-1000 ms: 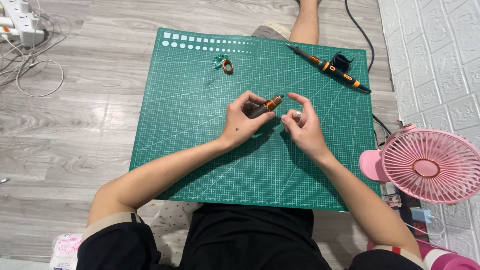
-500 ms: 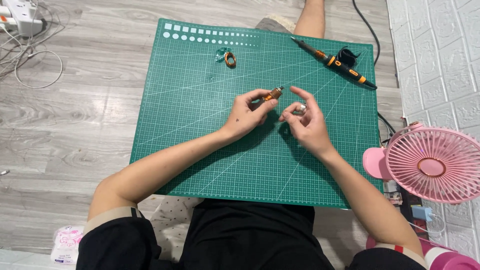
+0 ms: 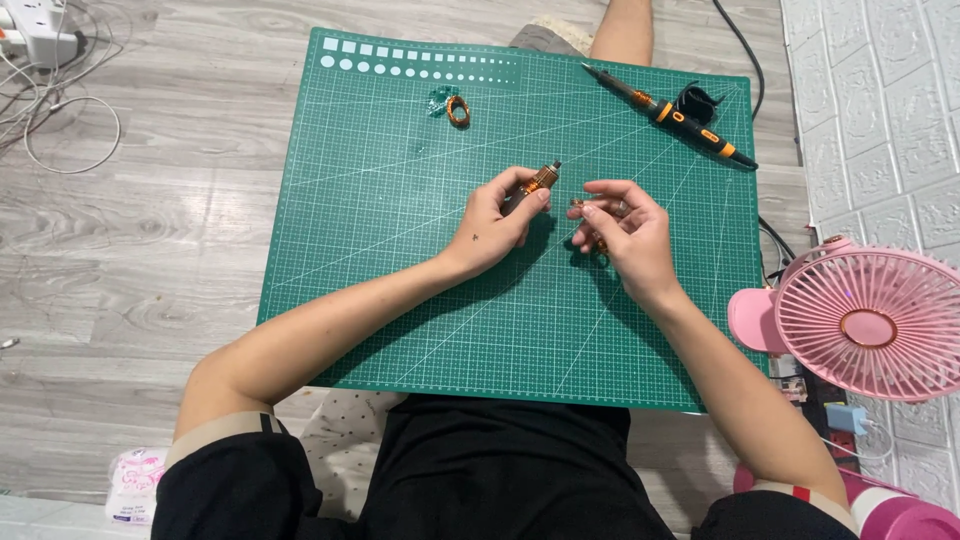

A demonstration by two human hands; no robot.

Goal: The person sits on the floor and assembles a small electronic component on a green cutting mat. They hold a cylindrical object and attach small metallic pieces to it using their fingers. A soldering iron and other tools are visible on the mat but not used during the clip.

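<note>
Over the middle of a green cutting mat (image 3: pixel 400 300), my left hand (image 3: pixel 497 217) grips a small dark and orange cylindrical tool (image 3: pixel 537 183), its tip pointing up and right. My right hand (image 3: pixel 620 235) is a short gap to the right, fingers pinched around a small orange and metal part (image 3: pixel 590 225) that is mostly hidden. The two hands do not touch.
A black and orange soldering iron (image 3: pixel 672 114) lies at the mat's far right corner, its cable running off the mat. A small orange ring and a clear bit (image 3: pixel 452 107) sit near the far edge. A pink fan (image 3: pixel 868 322) stands to the right. A power strip and cables (image 3: pixel 45 60) lie at far left.
The hands have drawn slightly apart. The tool in my left hand now points more upward, and my right hand's fingers have curled in around the small part.
</note>
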